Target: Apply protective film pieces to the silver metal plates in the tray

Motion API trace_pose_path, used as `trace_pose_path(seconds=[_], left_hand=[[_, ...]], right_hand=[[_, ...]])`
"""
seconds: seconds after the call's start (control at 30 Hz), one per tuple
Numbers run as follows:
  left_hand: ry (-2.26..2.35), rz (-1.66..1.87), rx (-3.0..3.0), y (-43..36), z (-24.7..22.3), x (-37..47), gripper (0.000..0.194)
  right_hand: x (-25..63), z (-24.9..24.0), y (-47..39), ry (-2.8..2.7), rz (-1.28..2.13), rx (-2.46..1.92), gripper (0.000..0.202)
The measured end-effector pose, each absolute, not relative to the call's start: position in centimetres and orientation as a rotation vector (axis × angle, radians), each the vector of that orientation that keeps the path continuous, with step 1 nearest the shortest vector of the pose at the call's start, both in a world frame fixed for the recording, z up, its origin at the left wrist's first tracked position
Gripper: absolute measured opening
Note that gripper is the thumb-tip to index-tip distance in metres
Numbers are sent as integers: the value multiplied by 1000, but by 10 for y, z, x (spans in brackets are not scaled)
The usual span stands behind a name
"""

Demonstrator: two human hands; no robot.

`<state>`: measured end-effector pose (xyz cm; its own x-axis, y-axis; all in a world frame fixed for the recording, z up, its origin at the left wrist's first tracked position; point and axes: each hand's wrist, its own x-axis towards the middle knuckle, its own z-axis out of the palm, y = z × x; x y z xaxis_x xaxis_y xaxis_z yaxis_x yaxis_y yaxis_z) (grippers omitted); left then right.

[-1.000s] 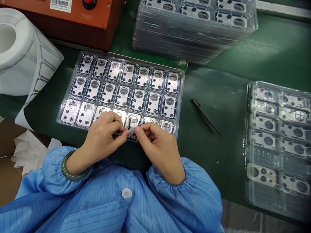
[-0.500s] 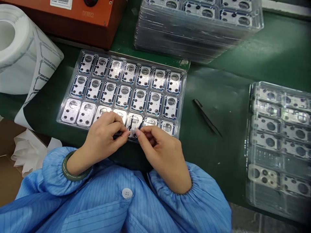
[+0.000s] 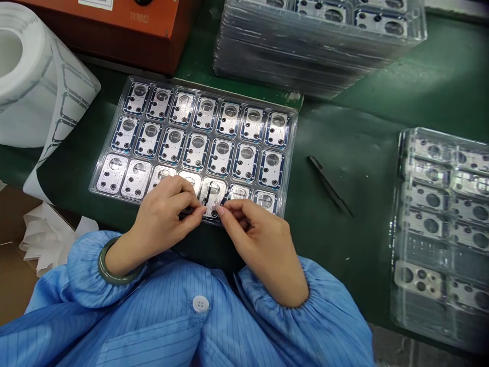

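Observation:
A clear plastic tray (image 3: 291,133) holds rows of small silvery metal plates, each with a round window and small holes; many show dark blue edging. Over its front row, my left hand (image 3: 165,214) is closed in a pinch, thumb against forefinger. My right hand (image 3: 263,242) pinches too, its fingertips a short gap away from the left ones. Between them lies one metal plate (image 3: 216,189) with a thin dark strip (image 3: 208,192) across it. What the fingertips hold is too small to make out. My hands partly cover the plates nearest me.
Black tweezers (image 3: 330,186) lie right of the tray. A tall stack of filled trays (image 3: 305,56) stands behind, another plastic tray (image 3: 416,306) at the right. At left are a roll of white backing (image 3: 26,112) with dark frames, an orange box (image 3: 126,35) and crumpled white paper (image 3: 46,237).
The view has shifted slightly, so the tweezers and right-hand tray appear a little further right. My right fingertips look slightly further from the left ones. Both hands stay pinched over the same plate.

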<state>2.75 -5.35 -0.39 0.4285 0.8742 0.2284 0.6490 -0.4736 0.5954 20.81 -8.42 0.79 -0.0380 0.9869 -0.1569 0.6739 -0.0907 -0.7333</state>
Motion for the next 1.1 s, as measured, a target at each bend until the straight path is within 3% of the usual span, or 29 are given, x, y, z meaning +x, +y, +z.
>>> trace_pose_path(seconds=[1.1], left_hand=[[1268,723,2307,-52,-7,25,11]], right_hand=[[208,8,-82,-1773,932,-1802,15]])
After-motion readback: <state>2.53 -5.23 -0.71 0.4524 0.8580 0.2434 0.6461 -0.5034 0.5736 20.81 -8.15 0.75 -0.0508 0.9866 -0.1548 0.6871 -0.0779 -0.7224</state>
